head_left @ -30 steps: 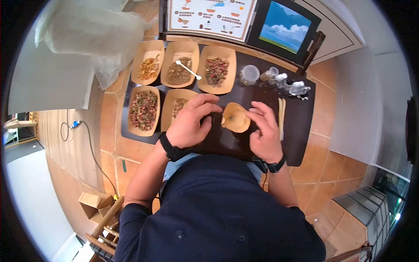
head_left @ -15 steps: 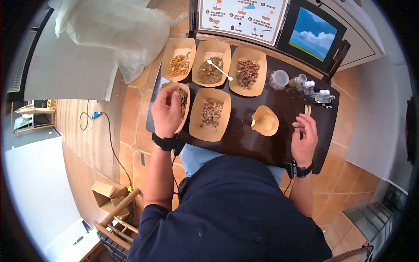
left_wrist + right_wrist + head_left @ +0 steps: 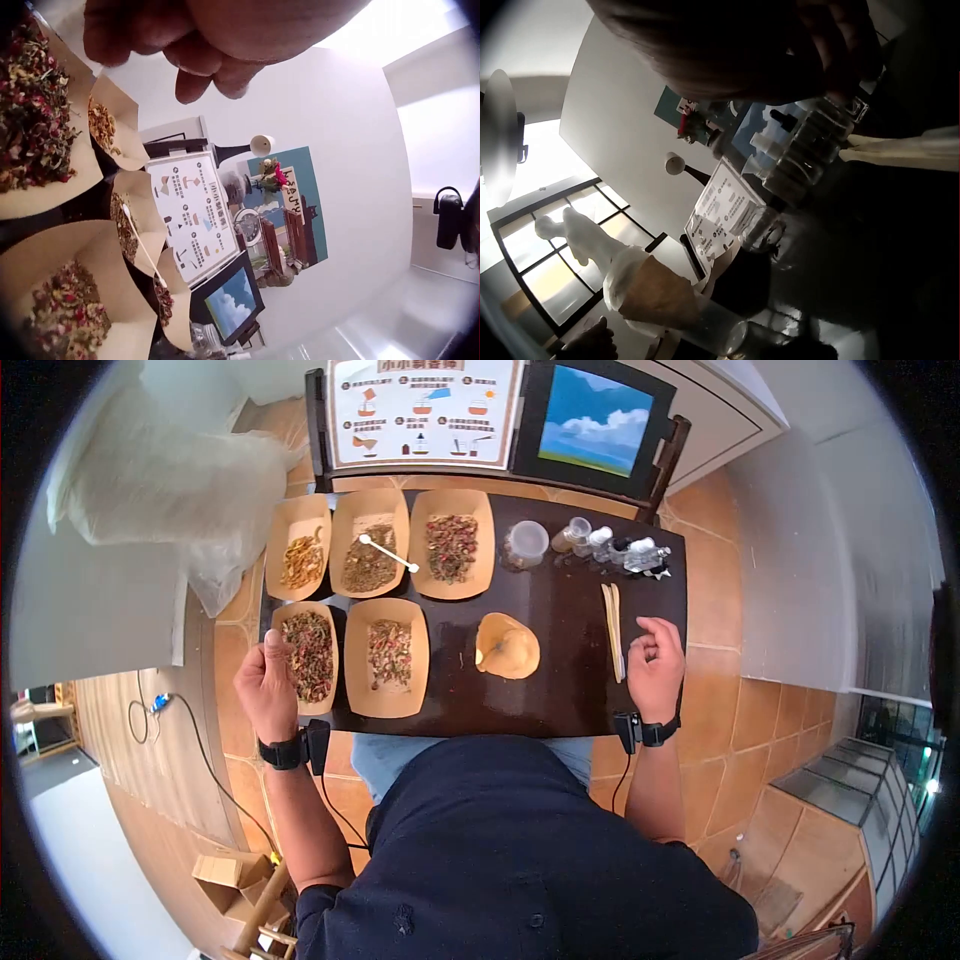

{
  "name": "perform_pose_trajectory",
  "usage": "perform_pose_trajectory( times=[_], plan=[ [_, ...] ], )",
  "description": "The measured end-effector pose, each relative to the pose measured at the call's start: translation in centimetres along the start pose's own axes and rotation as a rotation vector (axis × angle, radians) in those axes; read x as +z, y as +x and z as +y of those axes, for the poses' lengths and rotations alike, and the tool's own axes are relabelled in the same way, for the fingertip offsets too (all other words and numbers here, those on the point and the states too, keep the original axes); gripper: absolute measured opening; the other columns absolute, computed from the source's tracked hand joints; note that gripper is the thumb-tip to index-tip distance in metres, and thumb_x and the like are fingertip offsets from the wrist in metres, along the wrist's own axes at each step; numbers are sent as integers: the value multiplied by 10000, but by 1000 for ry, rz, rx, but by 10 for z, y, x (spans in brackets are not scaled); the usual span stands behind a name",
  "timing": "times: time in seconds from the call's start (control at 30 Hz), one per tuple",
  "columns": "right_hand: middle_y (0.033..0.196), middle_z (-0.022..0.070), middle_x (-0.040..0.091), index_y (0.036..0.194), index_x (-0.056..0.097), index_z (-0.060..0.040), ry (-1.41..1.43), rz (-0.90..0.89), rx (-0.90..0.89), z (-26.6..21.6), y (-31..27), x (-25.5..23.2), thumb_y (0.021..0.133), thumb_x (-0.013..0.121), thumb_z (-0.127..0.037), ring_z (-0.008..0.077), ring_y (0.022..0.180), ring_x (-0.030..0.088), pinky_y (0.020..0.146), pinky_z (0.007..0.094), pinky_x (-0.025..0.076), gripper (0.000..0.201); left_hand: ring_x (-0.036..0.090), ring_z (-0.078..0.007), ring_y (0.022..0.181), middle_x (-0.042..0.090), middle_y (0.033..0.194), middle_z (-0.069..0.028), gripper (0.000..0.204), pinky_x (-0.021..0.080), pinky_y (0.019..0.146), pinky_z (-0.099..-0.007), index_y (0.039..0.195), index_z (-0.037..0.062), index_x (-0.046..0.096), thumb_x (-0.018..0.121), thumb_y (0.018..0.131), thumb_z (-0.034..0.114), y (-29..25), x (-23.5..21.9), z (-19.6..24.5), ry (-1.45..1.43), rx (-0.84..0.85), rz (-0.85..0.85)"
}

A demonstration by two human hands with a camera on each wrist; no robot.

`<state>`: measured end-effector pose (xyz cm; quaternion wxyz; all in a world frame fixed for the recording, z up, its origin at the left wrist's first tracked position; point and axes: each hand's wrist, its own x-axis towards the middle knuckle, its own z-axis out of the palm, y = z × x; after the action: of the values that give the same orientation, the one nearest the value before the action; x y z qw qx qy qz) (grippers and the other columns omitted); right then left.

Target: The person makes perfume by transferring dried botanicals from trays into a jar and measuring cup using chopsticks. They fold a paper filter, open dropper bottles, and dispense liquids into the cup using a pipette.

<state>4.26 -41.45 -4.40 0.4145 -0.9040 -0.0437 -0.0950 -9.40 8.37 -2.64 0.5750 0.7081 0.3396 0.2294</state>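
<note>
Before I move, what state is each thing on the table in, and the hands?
Left hand: loosely curled, holding nothing.
Right hand: loosely curled, holding nothing.
Paper trays: holding dried plant bits.
Paper cone: mouth open.
White spoon: lying across one tray.
Wooden sticks: lying side by side.
Bottles: upright.
Round jar: standing, closure unclear.

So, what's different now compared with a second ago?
Both hands have moved apart, away from the tan cone-shaped paper filter. The left hand went left, to the front-left brown cardboard tray; the right hand went right, beside the thin pale wooden sticks. The filter, tray and double-ended white stick stayed put.
</note>
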Motion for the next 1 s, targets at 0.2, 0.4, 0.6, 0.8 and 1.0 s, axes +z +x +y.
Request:
perform_pose_trajectory(
  times=[0.2, 0.4, 0.6, 0.8, 1.0],
  plan=[
    [1234, 119, 682, 1215, 724, 7, 48, 6, -20, 3, -2, 3, 927, 644, 129, 154, 802, 698, 699, 283, 578, 323, 411, -4, 573, 504, 653, 83, 393, 277, 515, -227, 907, 41, 728, 665, 1143, 348, 1, 5, -8, 75, 47, 5],
    [1226, 118, 683, 1210, 728, 1, 43, 9, -1, 9, -2, 9, 921, 650, 127, 152, 799, 697, 692, 282, 575, 324, 472, -17, 653, 560, 755, 69, 223, 346, 568, -211, 1098, 17, 712, 640, 1152, 221, 6, 5, -7, 38, 132, -4],
    [1092, 140, 701, 1168, 756, -22, 32, -94, 9, -3, 8, 25, 946, 686, 37, 262, 790, 691, 736, 362, 567, 241, 571, -51, 780, 681, 984, -13, 139, 468, 681, -207, 1212, -9, 676, 586, 1130, 58, 6, 3, -18, 10, 126, -45],
    [1096, 186, 730, 1124, 765, -20, -32, -188, -89, -12, 40, 58, 979, 718, -71, 422, 992, 726, 885, 471, 586, 161, 596, -49, 820, 701, 1017, -15, 144, 489, 722, -206, 1222, -24, 680, 616, 1104, 28, 2, 8, -13, -6, 124, -33],
    [1102, 172, 733, 1135, 769, -31, -143, -125, -91, -18, 51, 63, 951, 755, -88, 409, 947, 733, 845, 466, 599, 193, 595, -32, 815, 707, 993, 11, 147, 477, 707, -192, 1215, -16, 697, 664, 1088, 50, -1, -11, -14, 27, 124, 4]
  ],
)
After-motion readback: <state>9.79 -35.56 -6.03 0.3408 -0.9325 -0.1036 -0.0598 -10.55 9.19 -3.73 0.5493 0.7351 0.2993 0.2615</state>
